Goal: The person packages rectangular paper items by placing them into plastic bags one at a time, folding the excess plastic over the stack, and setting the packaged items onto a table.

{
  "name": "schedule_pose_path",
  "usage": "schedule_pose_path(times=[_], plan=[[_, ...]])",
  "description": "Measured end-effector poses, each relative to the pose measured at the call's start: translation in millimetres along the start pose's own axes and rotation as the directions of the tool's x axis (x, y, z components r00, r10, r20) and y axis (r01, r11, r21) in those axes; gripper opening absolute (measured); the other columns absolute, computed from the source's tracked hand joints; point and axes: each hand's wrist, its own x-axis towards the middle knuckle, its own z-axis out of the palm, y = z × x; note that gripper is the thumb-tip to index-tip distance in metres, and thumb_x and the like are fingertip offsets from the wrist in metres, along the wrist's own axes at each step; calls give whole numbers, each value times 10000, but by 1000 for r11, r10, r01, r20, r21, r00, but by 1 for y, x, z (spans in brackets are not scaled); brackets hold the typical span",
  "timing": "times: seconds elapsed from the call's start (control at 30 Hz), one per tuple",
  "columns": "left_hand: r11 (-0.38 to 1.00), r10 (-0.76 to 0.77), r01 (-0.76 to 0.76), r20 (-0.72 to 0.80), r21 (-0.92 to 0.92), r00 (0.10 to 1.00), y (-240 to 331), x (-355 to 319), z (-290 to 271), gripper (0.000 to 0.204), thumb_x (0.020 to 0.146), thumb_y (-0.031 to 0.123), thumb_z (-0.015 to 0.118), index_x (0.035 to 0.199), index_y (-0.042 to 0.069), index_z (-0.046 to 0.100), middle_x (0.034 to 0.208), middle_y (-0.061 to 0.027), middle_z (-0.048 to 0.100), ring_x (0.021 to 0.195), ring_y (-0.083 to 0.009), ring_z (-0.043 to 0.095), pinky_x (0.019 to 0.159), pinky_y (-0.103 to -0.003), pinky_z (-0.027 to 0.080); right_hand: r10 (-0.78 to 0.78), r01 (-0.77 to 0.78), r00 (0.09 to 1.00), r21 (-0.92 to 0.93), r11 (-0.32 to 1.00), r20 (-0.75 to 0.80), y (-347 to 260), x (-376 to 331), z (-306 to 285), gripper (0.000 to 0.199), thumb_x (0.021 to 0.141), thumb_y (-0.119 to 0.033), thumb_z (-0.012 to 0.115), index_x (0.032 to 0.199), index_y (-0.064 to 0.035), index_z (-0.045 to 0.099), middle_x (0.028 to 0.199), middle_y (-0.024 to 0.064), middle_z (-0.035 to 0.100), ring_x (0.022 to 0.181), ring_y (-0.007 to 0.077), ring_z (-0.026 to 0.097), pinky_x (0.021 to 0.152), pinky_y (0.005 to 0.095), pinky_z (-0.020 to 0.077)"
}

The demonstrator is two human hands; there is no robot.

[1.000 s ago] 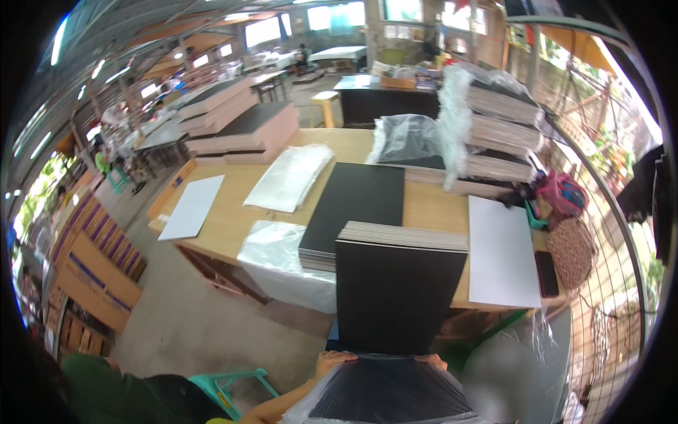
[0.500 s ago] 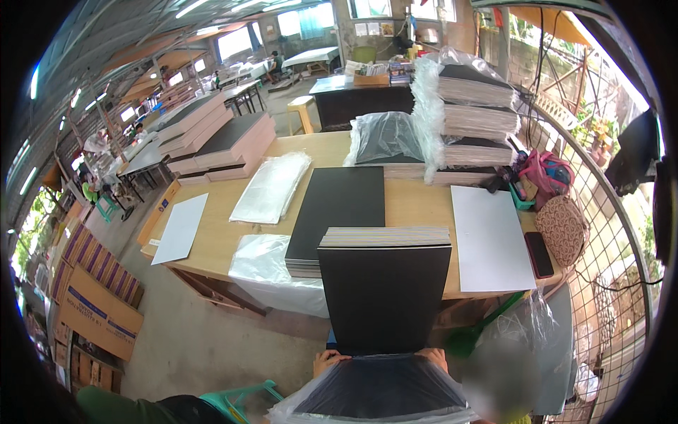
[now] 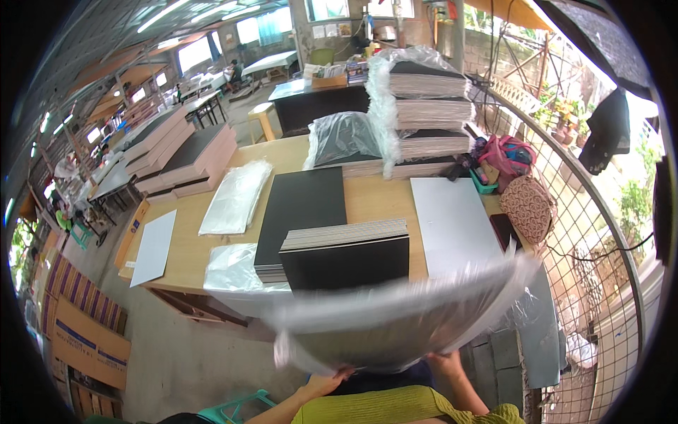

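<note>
- Left hand: fingers closed on the near lower edge of a clear plastic bag with a dark board inside; only part of the hand shows below the bag
- Right hand: grips the same near edge further right; fingers mostly hidden behind the plastic
- Bag with board: held raised and blurred, between the person and the near edge of the wooden table
- Just beyond the bag: a stack of black boards stands upright at the table's near edge, leaning against a flat pile of black sheets
- Right of the pile: a white sheet lies flat
- Left of the pile: folded clear bags and another clear bag hanging over the near edge
- Far end: plastic-wrapped stacks of boards
- Right edge: a brown patterned bag near the wire fence
</note>
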Motion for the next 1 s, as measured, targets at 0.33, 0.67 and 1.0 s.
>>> schedule_pose_path(times=[0.33, 0.67, 1.0], plan=[[809, 1, -72, -121, -584, 993, 203, 157, 14, 240, 879, 185, 638, 994, -17, 579, 722, -64, 599, 647, -155, 620, 581, -275, 505, -250, 376, 893, 316, 871, -374, -111, 94, -94, 505, 755, 2, 624, 1237, 21, 475, 1097, 84, 615, 975, 207, 610, 862, 327, 480], [411, -83, -93, -139, -907, 987, 210, 231, 56, 282, 921, 40, 526, 1170, -39, 421, 1064, -91, 489, 879, -157, 562, 767, -329, 573, -67, 160, 954, 309, 937, -292, -100, 159, -140, 482, 784, 55, 590, 1254, 18, 489, 1056, 50, 600, 924, 141, 573, 811, 261, 442], [165, -335, 72, 12, -984, 942, 180, 240, 83, 244, 910, -26, 495, 1145, 1, 434, 1093, -87, 473, 924, -194, 546, 848, -386, 570, 140, -127, 903, 58, 990, -406, -50, 191, -164, 477, 732, -57, 719, 1162, 51, 541, 942, 87, 622, 831, 171, 576, 752, 282, 441]])
